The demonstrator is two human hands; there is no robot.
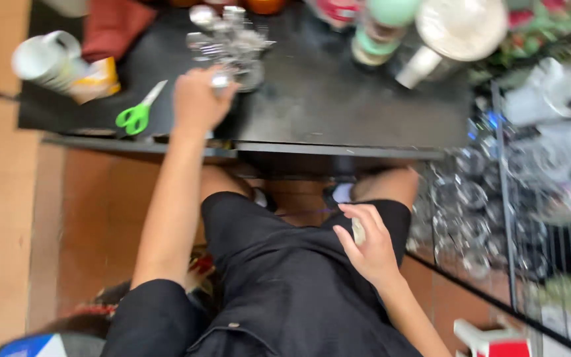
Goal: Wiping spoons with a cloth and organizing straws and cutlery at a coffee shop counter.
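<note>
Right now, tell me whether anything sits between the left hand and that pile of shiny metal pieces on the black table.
Nothing visible does. The left hand already reaches the near edge of the pile of shiny metal pieces, gripping one small metal piece. The green-handled scissors lie off to the side, clear of it.

Middle of the black worktop (338, 106) is wide open. Far edge is jammed though: shiny metal clutter (229, 39), bottles (378, 30), a pot (454, 33). Green scissors (137, 114) and paper cups (47, 59) block the left.
</note>
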